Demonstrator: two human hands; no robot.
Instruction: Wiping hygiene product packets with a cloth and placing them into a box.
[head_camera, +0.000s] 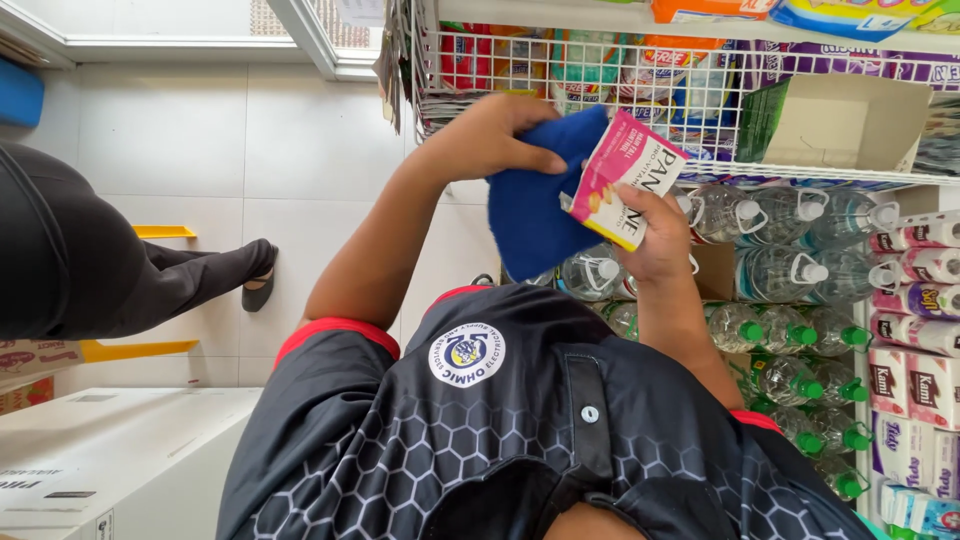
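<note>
While the pink packet (622, 180) sits pinched between thumb and curled fingers of the right hand (660, 240), the left hand (490, 135) is closed over a blue cloth (535, 215) pressed against the packet's left edge. The packet tilts, its top corner up by the wire basket (600, 85) just above it. Below and right of the packet, water bottles (790, 270) crowd the shelf, close behind both hands. Left of the packet lies open tiled floor (200, 150), where another person's leg (190, 275) stands well apart.
</note>
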